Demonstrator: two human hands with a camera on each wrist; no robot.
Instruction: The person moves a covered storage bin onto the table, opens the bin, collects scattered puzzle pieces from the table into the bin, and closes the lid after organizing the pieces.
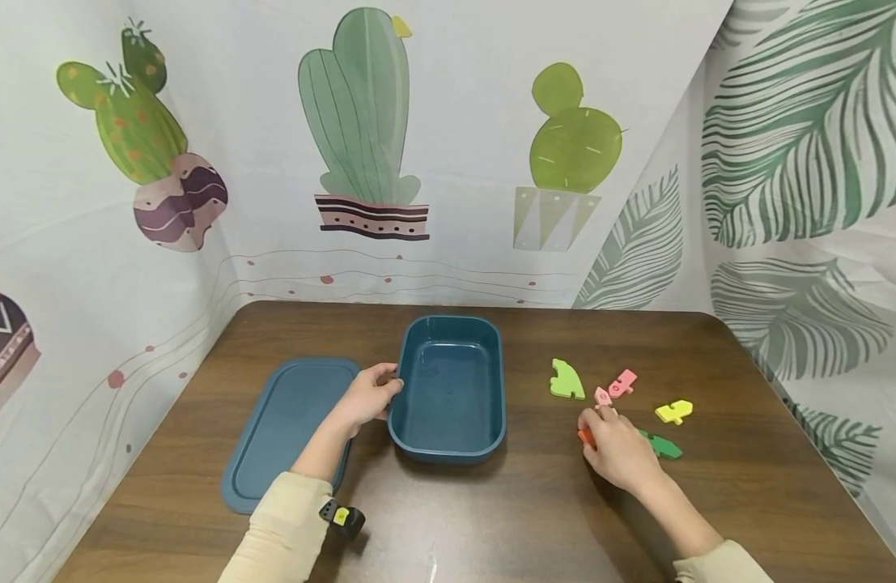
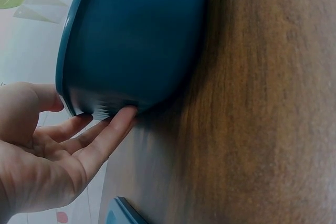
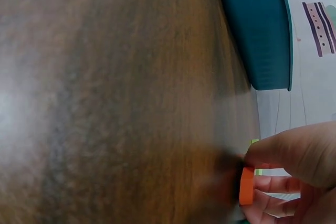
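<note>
My left hand (image 1: 367, 397) is at the side of the deep blue rectangular container (image 1: 448, 455), my thumb up at the rim and my other fingers against the outside of the wall, so I have its edge in a loose grasp; the container sits upright near the middle of the wood-grain table (image 1: 535, 506). With my right hand (image 1: 622, 449) I pinch an orange puzzle piece (image 3: 246, 187), thumb on one side and fingers on the other, well to the right of the container and low over the table; I cannot tell whether it touches the wood. Around that hand lie more pieces: a dark green piece (image 1: 664, 445) pokes out just beside my knuckles, and one small pink piece (image 1: 603, 397) shows just past my fingertips, with a longer pink piece (image 1: 623, 383) beside it. A light green curved piece (image 1: 566, 380) lies farther back, towards the container, and a yellow piece (image 1: 674, 411) lies off to the right. On my left, the matching blue lid (image 1: 283, 433) lies flat, apart from the container, partly covered by my forearm. Behind the table hangs white cloth (image 1: 469, 162) printed with potted cacti and big leaves.
</note>
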